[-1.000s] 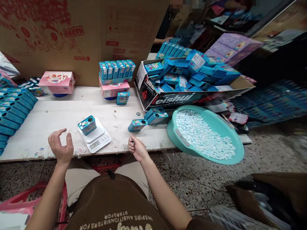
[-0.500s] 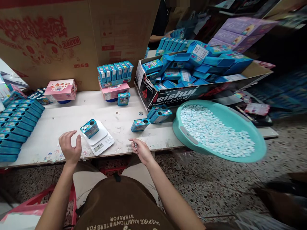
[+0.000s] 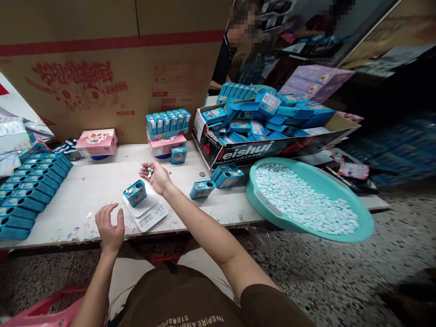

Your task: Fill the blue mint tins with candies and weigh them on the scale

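**A few white mints [image 3: 150,171] lie in the right hand [image 3: 156,178], near the blue tin [image 3: 135,193] on the scale**

The right hand is turned with the palm up and is half open. Its fingers are a little curved, and the mints rest on them without a firm grip. The hand is in the air, just above and to the right of the tin, and it does not touch the tin. The tin stands on a white digital scale [image 3: 146,212], between the two hands, and its display seems to read 15.12. The left hand [image 3: 109,226] is open and a little curved, holds nothing, and is close to the scale on its near left side. Farther to the left of this hand, rows of blue tins [image 3: 30,186] lie on the white table [image 3: 85,193]. To the right of the right hand are two more tins [image 3: 218,181], and beyond them a tilted teal basin [image 3: 306,202] is full of pale mints [image 3: 303,200]. Behind these, a cardboard box [image 3: 245,152] is heaped with blue tins.
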A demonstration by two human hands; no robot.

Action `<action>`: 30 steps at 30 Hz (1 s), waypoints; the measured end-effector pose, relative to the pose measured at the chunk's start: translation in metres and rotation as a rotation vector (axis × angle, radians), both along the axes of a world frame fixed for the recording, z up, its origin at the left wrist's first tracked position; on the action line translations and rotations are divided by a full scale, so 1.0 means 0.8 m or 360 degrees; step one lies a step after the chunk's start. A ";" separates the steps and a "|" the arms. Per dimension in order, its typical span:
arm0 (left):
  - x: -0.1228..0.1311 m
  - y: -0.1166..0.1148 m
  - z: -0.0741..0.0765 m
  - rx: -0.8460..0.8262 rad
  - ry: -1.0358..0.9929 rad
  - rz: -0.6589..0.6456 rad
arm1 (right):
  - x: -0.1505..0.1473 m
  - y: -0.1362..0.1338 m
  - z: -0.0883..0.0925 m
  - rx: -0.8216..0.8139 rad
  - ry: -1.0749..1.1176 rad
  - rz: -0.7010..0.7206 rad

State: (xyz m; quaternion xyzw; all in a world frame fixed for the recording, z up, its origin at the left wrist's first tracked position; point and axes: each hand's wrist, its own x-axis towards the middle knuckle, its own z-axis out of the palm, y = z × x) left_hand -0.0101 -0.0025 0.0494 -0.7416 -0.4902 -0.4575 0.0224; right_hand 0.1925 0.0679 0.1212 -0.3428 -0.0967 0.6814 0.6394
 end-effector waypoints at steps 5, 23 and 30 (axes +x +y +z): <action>-0.021 -0.011 -0.014 -0.0027 -0.0092 0.0094 | -0.028 0.016 -0.006 0.0018 -0.0236 0.0043; -0.040 -0.015 -0.033 -0.0155 -0.0296 0.0248 | -0.051 0.012 -0.026 0.0184 -0.0845 0.0040; -0.040 -0.019 -0.031 -0.0200 -0.0295 0.0271 | -0.049 0.009 -0.027 0.0241 -0.0925 0.0019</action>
